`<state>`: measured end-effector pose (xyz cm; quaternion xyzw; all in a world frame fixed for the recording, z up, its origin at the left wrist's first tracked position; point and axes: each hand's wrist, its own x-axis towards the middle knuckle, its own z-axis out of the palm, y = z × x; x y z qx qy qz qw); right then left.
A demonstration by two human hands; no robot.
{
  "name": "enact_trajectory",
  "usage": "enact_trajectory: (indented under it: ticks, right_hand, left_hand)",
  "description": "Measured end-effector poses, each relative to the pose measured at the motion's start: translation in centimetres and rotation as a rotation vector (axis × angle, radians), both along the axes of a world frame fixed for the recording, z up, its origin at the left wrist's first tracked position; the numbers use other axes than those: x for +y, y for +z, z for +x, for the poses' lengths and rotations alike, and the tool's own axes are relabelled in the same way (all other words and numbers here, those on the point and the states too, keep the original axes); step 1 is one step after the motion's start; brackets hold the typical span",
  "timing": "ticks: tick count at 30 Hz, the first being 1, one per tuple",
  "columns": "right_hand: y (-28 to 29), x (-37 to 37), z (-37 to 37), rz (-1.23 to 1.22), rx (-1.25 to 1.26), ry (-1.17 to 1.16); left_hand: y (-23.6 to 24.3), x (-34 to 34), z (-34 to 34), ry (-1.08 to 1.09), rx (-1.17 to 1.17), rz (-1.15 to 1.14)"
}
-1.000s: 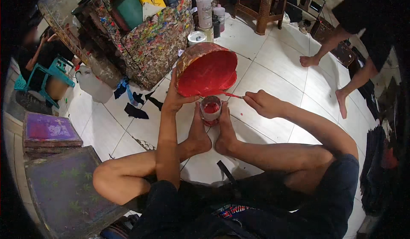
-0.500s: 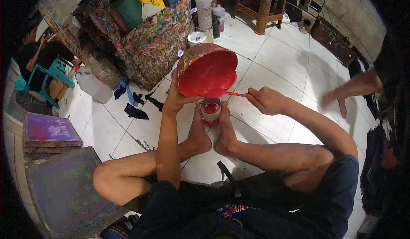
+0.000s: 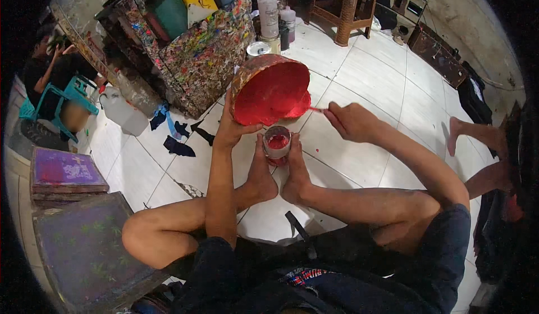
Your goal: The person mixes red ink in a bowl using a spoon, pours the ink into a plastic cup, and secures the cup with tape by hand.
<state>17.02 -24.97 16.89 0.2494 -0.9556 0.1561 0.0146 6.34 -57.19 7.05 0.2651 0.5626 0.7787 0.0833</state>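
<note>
My left hand (image 3: 229,127) grips the rim of a crusted bowl (image 3: 268,92), coated inside with red paint and tipped toward me. In my right hand (image 3: 355,122) is the thin handle of a spatula (image 3: 318,110). Its broad, red-coated end lies against the bowl's right inner edge, so its exact shape is hard to make out. Just below the bowl's lip stands a clear cup (image 3: 277,150) with red paint in it, upright between my bare feet (image 3: 259,176). Red also shows on the floor around the cup's base.
Far left of centre stands a paint-crusted box (image 3: 208,56), with bottles (image 3: 268,16) and cans beside it. Dark scraps (image 3: 179,147) and a jug (image 3: 123,112) lie leftward; frames (image 3: 70,168) are stacked near left. Another person's legs (image 3: 485,140) are at right, a brown stool (image 3: 345,5) behind.
The spatula's broad end has moved up along the bowl's right edge, and my right hand has risen slightly. The bowl has shifted a little left. At right, the other person's legs have moved.
</note>
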Motion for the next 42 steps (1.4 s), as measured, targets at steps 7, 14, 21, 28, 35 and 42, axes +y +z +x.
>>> enact_trajectory:
  ticks: [7,14,21,28,35,42]
  right_hand:
    - [2.4,-1.7,-1.2,0.281,0.332,-0.172]
    - [-3.3,-4.0,0.5,0.059,-0.147,-0.081]
    - [0.3,-3.2,-1.9,0.103,-0.005,-0.162]
    - [-1.5,-3.1,0.2,0.121,-0.205,0.005]
    - [-1.1,-1.2,0.3,0.247,-0.025,0.106]
    - [-3.3,-1.5,0.2,0.220,-0.046,0.016]
  left_hand:
    - [0.6,0.7,0.4,0.008,0.076,0.013]
    - [1.9,2.1,1.9,0.056,-0.017,0.020]
    - [0.5,0.6,0.6,0.016,0.051,0.015]
    - [-0.6,1.2,0.1,-0.011,0.027,0.067]
    - [0.2,-0.3,0.5,0.006,0.007,0.006]
    - [1.0,0.2,0.5,0.030,0.080,-0.035]
